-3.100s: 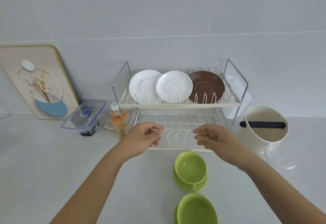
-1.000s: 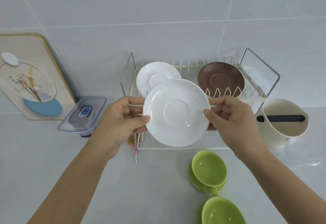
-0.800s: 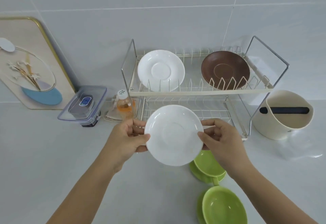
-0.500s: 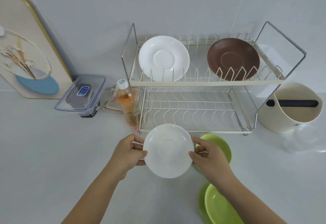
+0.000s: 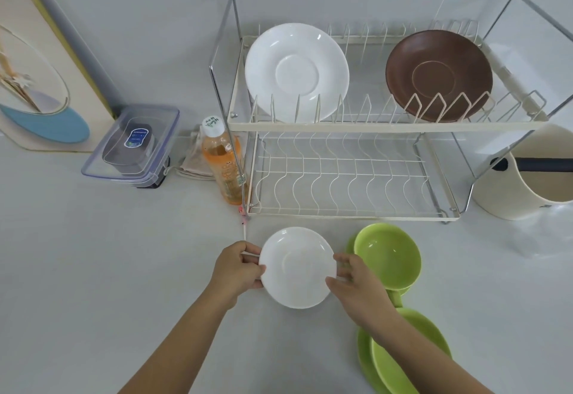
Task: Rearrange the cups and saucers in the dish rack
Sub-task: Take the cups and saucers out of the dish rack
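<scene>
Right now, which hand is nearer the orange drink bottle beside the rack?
Left. The left hand grips the white saucer below the orange drink bottle; the right hand grips its far edge, farther right.

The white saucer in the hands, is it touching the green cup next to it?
Apart. The head view shows a strip of bare counter between the white saucer and the green cup, with the right hand fingers in that gap.

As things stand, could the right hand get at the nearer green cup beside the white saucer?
Probably not yet: the right hand pinches the white saucer along with the left hand. Otherwise the green cup sits right beside it, unobstructed.
</scene>
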